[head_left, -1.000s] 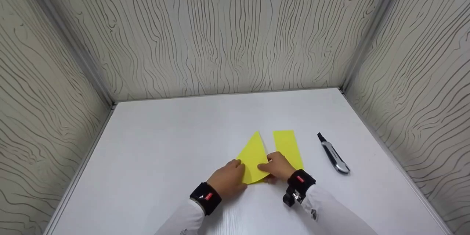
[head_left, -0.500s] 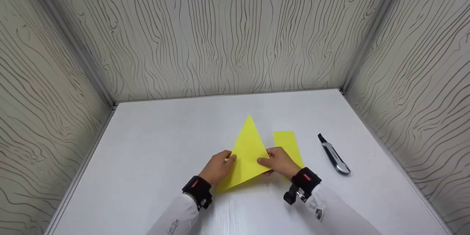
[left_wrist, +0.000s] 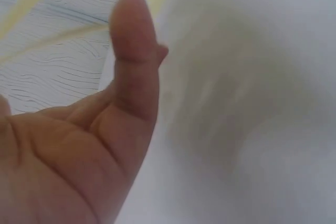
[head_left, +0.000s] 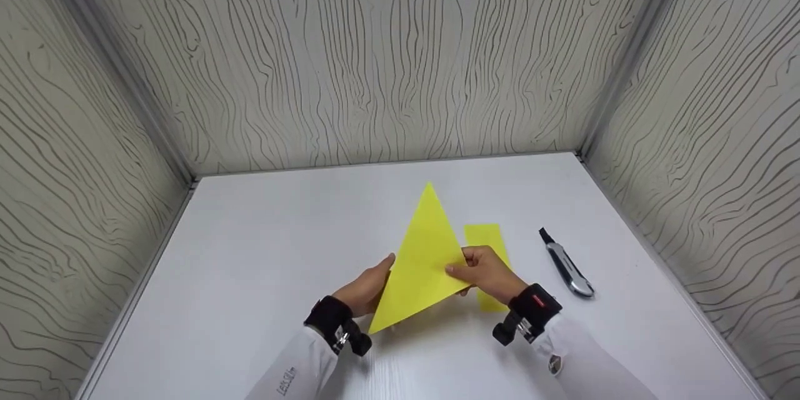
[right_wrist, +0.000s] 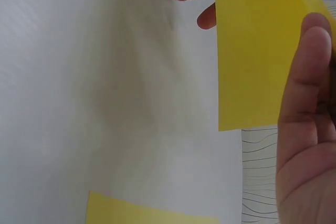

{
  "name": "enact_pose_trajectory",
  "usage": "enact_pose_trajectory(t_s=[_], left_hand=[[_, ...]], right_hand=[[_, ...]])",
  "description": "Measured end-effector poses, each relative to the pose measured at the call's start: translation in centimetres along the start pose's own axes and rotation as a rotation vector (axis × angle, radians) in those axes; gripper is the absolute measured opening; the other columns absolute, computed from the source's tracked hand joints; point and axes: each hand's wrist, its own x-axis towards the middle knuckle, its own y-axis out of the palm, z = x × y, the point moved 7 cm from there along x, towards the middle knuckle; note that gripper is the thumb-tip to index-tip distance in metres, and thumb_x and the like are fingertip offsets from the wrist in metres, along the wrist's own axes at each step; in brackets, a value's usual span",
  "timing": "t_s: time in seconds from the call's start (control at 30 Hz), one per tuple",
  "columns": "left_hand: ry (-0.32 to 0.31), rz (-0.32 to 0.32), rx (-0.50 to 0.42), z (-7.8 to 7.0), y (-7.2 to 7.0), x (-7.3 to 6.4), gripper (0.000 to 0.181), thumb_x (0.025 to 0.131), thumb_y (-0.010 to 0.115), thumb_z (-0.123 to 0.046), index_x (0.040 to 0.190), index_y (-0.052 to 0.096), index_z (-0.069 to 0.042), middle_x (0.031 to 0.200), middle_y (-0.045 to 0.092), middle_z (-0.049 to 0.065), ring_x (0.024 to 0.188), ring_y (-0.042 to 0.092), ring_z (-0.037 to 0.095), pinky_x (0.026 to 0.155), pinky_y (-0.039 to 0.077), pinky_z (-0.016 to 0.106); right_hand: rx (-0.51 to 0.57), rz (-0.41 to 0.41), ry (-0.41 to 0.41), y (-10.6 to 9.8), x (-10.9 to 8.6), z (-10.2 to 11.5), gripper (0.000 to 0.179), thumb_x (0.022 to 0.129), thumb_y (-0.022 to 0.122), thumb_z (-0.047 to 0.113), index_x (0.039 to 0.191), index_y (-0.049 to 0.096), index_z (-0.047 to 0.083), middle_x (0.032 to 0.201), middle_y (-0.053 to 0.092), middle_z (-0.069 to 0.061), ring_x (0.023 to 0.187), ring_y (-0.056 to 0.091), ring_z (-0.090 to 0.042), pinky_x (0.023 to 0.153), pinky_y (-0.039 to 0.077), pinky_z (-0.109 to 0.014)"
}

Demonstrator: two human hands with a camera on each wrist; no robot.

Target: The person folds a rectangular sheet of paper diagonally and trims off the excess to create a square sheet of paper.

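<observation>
- My right hand (head_left: 486, 275) pinches the right edge of the folded yellow paper triangle (head_left: 425, 256), thumb on top.
- My left hand (head_left: 365, 287) holds the triangle's left edge, fingers behind the sheet; how far they curl I cannot tell.
- The triangle is lifted above the white table (head_left: 250, 262), its tip pointing away from me.
- A yellow paper strip (head_left: 484, 236) lies flat just beside my right hand.
- A grey utility knife with a black tip (head_left: 565, 262) lies to the strip's right, apart from it.

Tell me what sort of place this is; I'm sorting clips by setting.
Probably a small tabletop recording booth: a white table walled on three sides by wood-grain panels. A yellow paper triangle is held up in both hands beside a utility knife.
</observation>
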Motion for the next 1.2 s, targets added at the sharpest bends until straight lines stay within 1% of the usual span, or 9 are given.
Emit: enact_pose_trajectory(t_s=[0.1, 0.17, 0.33, 0.57, 0.7, 0.87, 1.0, 1.1, 1.2], left_hand=[[0.022, 0.050, 0.007, -0.3, 0.2, 0.0, 0.050, 0.118, 0.036, -0.050, 0.117, 0.072, -0.015, 0.096, 0.072, -0.004, 0.086, 0.069, 0.008, 0.077, 0.057, 0.025], [0.026, 0.048, 0.038, -0.3, 0.0, 0.1, 0.045, 0.116, 0.044, -0.046, 0.111, 0.076, -0.015, 0.091, 0.073, -0.005, 0.083, 0.070, 0.008, 0.074, 0.058, 0.024], [0.015, -0.037, 0.108, -0.2, -1.4, 0.1, 0.033, 0.108, 0.063, -0.037, 0.103, 0.080, -0.009, 0.085, 0.073, -0.003, 0.078, 0.068, 0.010, 0.072, 0.057, 0.023], [0.101, -0.181, 0.063, -1.0, -3.3, 0.0, 0.011, 0.103, 0.070, -0.011, 0.095, 0.069, -0.004, 0.089, 0.068, 0.000, 0.078, 0.069, 0.011, 0.072, 0.060, 0.025], [0.140, -0.299, 0.094, -1.2, -4.7, 0.0, 0.011, 0.099, 0.075, -0.005, 0.091, 0.068, -0.002, 0.085, 0.070, 0.002, 0.074, 0.072, 0.013, 0.071, 0.064, 0.029], [0.137, -0.470, 0.223, -1.0, -6.8, -0.2, 0.009, 0.095, 0.079, -0.003, 0.089, 0.072, 0.001, 0.083, 0.071, 0.004, 0.070, 0.071, 0.014, 0.067, 0.065, 0.030], [0.148, -0.553, 0.342, -0.9, -7.5, -0.3, 0.010, 0.094, 0.077, 0.000, 0.086, 0.072, 0.001, 0.079, 0.067, 0.005, 0.067, 0.066, 0.015, 0.063, 0.062, 0.029], [0.171, -0.608, 0.465, -1.2, -7.3, -0.5, 0.015, 0.094, 0.076, 0.000, 0.080, 0.070, -0.001, 0.074, 0.061, 0.003, 0.064, 0.058, 0.015, 0.058, 0.053, 0.027], [0.213, -0.663, 0.617, -1.5, -7.0, -0.6, 0.031, 0.092, 0.073, 0.003, 0.067, 0.058, -0.008, 0.064, 0.047, -0.002, 0.057, 0.046, 0.013, 0.053, 0.038, 0.026]], right_hand=[[0.006, 0.012, -0.003, -0.2, -0.2, -0.2, 0.028, 0.105, 0.072, 0.008, 0.120, 0.070, -0.015, 0.088, 0.080, -0.001, 0.073, 0.075, -0.010, 0.065, 0.062, -0.025], [0.012, 0.016, -0.005, -0.3, -0.3, -0.3, 0.026, 0.105, 0.071, 0.008, 0.118, 0.070, -0.014, 0.088, 0.080, 0.001, 0.073, 0.075, -0.010, 0.066, 0.063, -0.025], [0.001, 0.016, 0.005, -0.8, -0.6, -0.7, 0.024, 0.106, 0.070, 0.010, 0.117, 0.071, -0.011, 0.090, 0.080, 0.000, 0.076, 0.075, -0.011, 0.067, 0.062, -0.024], [-0.028, -0.005, 0.036, -1.5, -0.8, -1.7, 0.019, 0.105, 0.072, 0.014, 0.104, 0.069, -0.005, 0.087, 0.077, 0.001, 0.077, 0.074, -0.011, 0.068, 0.063, -0.025], [-0.036, -0.024, 0.047, -1.7, -0.8, -2.5, 0.024, 0.105, 0.071, 0.011, 0.113, 0.071, -0.011, 0.092, 0.081, -0.005, 0.077, 0.075, -0.011, 0.068, 0.063, -0.026], [-0.069, -0.055, 0.091, -1.5, -0.8, -3.5, 0.028, 0.104, 0.071, 0.009, 0.118, 0.070, -0.016, 0.097, 0.082, -0.013, 0.075, 0.076, -0.012, 0.066, 0.064, -0.028], [-0.138, -0.078, 0.145, -0.9, -1.0, -4.1, 0.028, 0.103, 0.072, 0.010, 0.118, 0.072, -0.014, 0.096, 0.082, -0.016, 0.066, 0.073, -0.011, 0.059, 0.062, -0.027], [-0.211, -0.096, 0.194, -0.4, -1.1, -4.3, 0.025, 0.103, 0.073, 0.014, 0.111, 0.075, -0.010, 0.083, 0.080, -0.013, 0.055, 0.068, -0.009, 0.052, 0.058, -0.025], [-0.268, -0.111, 0.250, 0.1, -1.2, -4.7, 0.025, 0.103, 0.073, 0.019, 0.096, 0.076, -0.005, 0.066, 0.073, -0.006, 0.048, 0.063, -0.008, 0.047, 0.053, -0.023]])
